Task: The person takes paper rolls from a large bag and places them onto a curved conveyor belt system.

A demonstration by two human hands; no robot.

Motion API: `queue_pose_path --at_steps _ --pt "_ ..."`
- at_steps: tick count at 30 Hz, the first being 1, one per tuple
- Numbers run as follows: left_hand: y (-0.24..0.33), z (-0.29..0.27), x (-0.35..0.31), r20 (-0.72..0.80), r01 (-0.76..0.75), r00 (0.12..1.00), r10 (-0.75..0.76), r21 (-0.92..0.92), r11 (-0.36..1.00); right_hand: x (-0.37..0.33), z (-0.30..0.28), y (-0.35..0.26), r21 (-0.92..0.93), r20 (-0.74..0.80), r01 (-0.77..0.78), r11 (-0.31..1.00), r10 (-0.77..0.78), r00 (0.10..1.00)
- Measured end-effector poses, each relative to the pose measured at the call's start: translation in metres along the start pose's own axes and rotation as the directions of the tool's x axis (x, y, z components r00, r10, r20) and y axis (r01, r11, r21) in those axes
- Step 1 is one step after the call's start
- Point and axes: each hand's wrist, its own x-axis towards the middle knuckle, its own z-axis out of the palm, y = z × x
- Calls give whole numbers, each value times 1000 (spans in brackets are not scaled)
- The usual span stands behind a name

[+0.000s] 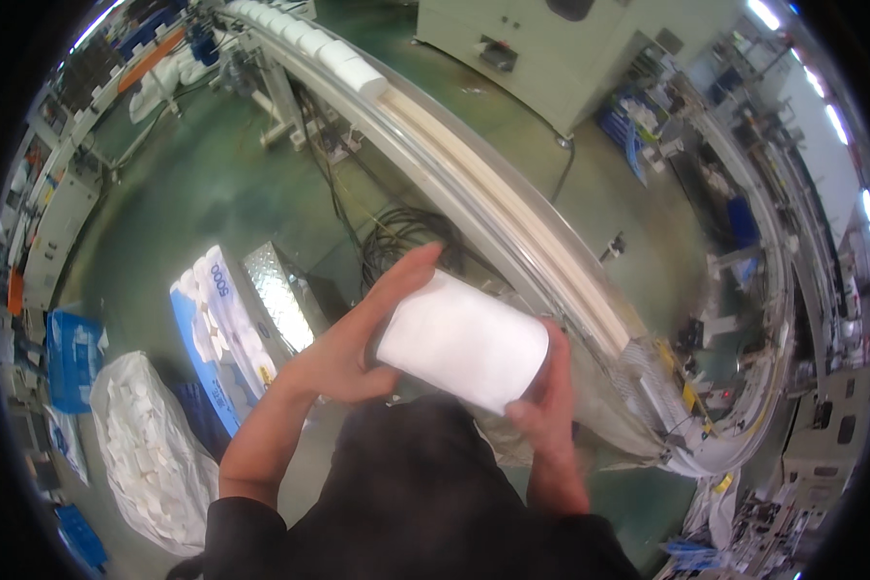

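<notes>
Left grip (353,343) is closed on the left end of a white roll (464,343), fingers stretched up along its end and the thumb low beside its near edge. Held off the floor (164,208) in front of the dark clothing (425,493), the roll lies tilted, its right end lower than its left. Right grip (551,396) is clamped on that right end, thumb at the lower corner, the other fingers partly hidden behind it.

Around the hands, from the left, a blue crate (75,358) stands on the green floor. Next comes a whitish plastic sack (191,503), full of white pieces. Just right of it is a blue-and-white package (215,319), and beside that a box with a shiny silver face (278,298), near the left forearm. Dark cables (387,237) lie coiled on the floor beyond the left grip.

A long conveyor (541,261) runs from the upper left down to the lower right, passing beyond the roll; a row of white rolls (309,41) sits along its far end. Past it stands a pale machine cabinet (527,58). Farther right, more machinery is too blurred to make out.
</notes>
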Motion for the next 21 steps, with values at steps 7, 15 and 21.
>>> queue_pose_path --at_steps 7,15,21 --pt "43 4 12 -153 133 975 -164 -195 972 -18 32 18 -51 -78 133 990 -137 988" --pt "55 -7 17 -129 57 990 -60 -24 998 -21 41 15 -110 -88 162 981 -172 981" --pt "64 -11 16 -121 104 987 -109 -44 994 -21 48 10 -42 -66 140 989 -142 988"
